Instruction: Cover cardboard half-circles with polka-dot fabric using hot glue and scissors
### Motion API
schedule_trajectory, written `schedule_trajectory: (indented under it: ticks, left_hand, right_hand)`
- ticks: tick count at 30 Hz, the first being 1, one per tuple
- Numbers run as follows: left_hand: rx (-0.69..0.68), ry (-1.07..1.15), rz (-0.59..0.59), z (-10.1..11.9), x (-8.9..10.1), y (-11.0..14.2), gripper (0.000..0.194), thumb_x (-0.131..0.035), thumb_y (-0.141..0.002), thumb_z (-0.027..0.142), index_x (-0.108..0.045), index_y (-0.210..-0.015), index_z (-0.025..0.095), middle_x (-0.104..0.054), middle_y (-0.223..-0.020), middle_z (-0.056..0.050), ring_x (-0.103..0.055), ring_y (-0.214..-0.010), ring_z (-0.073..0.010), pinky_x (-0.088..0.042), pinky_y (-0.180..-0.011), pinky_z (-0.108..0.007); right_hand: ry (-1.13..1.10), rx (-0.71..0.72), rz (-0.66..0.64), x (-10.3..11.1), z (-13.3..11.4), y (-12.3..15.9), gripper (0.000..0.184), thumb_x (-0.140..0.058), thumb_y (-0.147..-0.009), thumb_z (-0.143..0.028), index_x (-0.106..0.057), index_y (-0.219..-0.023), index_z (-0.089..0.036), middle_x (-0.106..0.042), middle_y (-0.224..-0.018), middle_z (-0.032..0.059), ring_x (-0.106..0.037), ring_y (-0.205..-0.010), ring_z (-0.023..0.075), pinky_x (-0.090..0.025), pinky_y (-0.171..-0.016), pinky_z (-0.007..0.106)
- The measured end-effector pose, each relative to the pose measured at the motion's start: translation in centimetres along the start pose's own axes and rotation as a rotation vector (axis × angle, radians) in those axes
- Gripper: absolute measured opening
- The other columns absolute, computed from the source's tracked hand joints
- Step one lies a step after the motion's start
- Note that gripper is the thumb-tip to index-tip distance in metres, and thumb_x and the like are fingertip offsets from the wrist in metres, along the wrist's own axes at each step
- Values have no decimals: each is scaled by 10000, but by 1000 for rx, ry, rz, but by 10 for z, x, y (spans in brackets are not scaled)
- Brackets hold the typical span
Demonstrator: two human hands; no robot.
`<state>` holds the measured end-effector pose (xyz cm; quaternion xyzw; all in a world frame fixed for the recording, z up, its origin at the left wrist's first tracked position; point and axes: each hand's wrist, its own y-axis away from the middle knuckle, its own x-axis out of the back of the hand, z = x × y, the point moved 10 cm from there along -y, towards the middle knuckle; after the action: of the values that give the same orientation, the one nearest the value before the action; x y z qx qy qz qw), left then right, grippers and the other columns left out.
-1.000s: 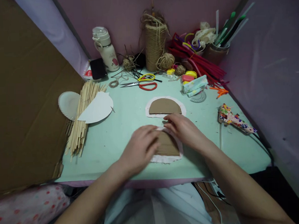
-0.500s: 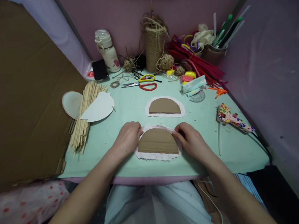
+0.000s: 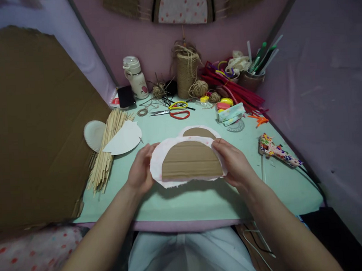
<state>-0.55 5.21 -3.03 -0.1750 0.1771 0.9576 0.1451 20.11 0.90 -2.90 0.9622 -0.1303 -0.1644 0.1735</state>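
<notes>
Raised above the table, a half-round piece of brown cardboard [image 3: 191, 161] lies against a larger piece of white fabric [image 3: 156, 162] with faint pink marks and a frayed lower edge. My left hand [image 3: 142, 167] grips the fabric at its left side, some fingers hidden behind it. On the right, my right hand [image 3: 231, 159] pinches the upper right edge, thumb in front. Just behind lies a second cardboard half-round [image 3: 199, 132] on its own white fabric, partly covered by the raised one.
Yellow-and-red-handled scissors [image 3: 175, 111] lie farther back. At left, a white bird-shaped cutout [image 3: 124, 138] rests on wooden sticks [image 3: 98, 171] beside a paper plate [image 3: 94, 135]. A flower-patterned glue gun [image 3: 277, 149] is at right. Twine [image 3: 187, 73] and a bottle [image 3: 136, 79] stand at the back.
Both hands have lifted the fabric with its cardboard off the table, and it now overlaps the second piece. The view has tilted up, showing more of the wall hanging.
</notes>
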Motion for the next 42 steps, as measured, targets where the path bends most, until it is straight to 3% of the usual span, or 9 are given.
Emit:
schedule_trajectory:
  ticks: [4, 8, 15, 27, 31, 33, 35, 39, 42]
  left_hand:
    - [191, 133, -190, -24, -16, -5, 592, -622, -756, 586, -634, -1156, 150, -728, -1041, -121, -647, -1055, -328, -492, -901, -461]
    - [171, 44, -139, -33, -6, -10, 491, -762, -685, 201, -638, -1156, 144, -735, -1065, -104, -680, -1013, -276, -520, -909, -389]
    - [76, 25, -96, -29, 0, -14, 485, -772, -724, 270, -619, -1170, 162, -719, -1118, -97, -665, -1036, -261, -505, -931, -389]
    - [6, -421, 100, -23, 23, 34, 641, -770, -705, 396, -516, -1253, 181, -716, -928, -48, -681, -841, -222, -527, -769, -348]
    - [-334, -824, 473, 23, 61, 56, 697, -750, -722, 371, -430, -1317, 199, -650, -1017, -64, -649, -855, -202, -520, -800, -371]
    - [-555, -1010, 574, 45, 50, 71, 483, -662, -819, 325, -494, -1257, 208, -631, -1092, -79, -621, -960, -206, -500, -875, -380]
    - [-703, -1140, 445, 49, 13, 71, 241, -560, -893, 247, -580, -1130, 204, -655, -1072, -72, -620, -992, -197, -492, -913, -372]
    - [-774, -1257, -94, 4, -75, 41, 298, -393, -950, 138, -622, -1136, 186, -670, -1211, -80, -596, -1153, -176, -469, -1013, -352]
    - [-597, -1436, -213, -42, -91, 10, 380, -333, -976, 180, -563, -1267, 96, -570, -1377, -139, -487, -1312, -201, -399, -1102, -377]
  right_hand:
    - [-31, -18, -5, -7, 5, -15, 246, -709, -681, -384, -565, -784, -213, -618, -672, -41, -584, -643, 161, -422, -541, 246]
    - [-58, -55, -66, -9, 22, -24, 287, -704, -706, -421, -614, -853, -192, -701, -803, 27, -639, -774, 206, -469, -590, 272]
    - [-79, -92, -379, -32, 42, -16, 433, -792, -684, -293, -648, -1083, -208, -743, -969, 31, -670, -822, 186, -505, -768, 307]
    - [456, 83, -84, 13, 30, 32, 420, -743, -695, -380, -647, -1064, -203, -705, -817, 16, -632, -684, 206, -495, -596, 298]
    - [1017, 189, 194, 57, 13, 46, 747, -694, -762, -454, -415, -1390, -162, -696, -837, 63, -643, -656, 258, -491, -600, 367]
    - [1197, 361, 367, 67, -13, 58, 744, -649, -810, -492, -392, -1411, -136, -679, -984, 136, -652, -740, 280, -501, -633, 390]
    - [1263, 576, 405, 53, -34, 68, 510, -558, -898, -433, -503, -1317, -149, -653, -1067, 164, -653, -849, 280, -519, -714, 397]
    - [1259, 818, 90, -11, -21, 58, 285, -397, -974, -214, -619, -1151, -188, -673, -1104, 132, -634, -1025, 246, -512, -894, 387]
    - [1310, 814, -41, -34, 14, 41, 406, -323, -964, -136, -548, -1302, -131, -610, -1301, 164, -560, -1214, 245, -471, -1012, 415]
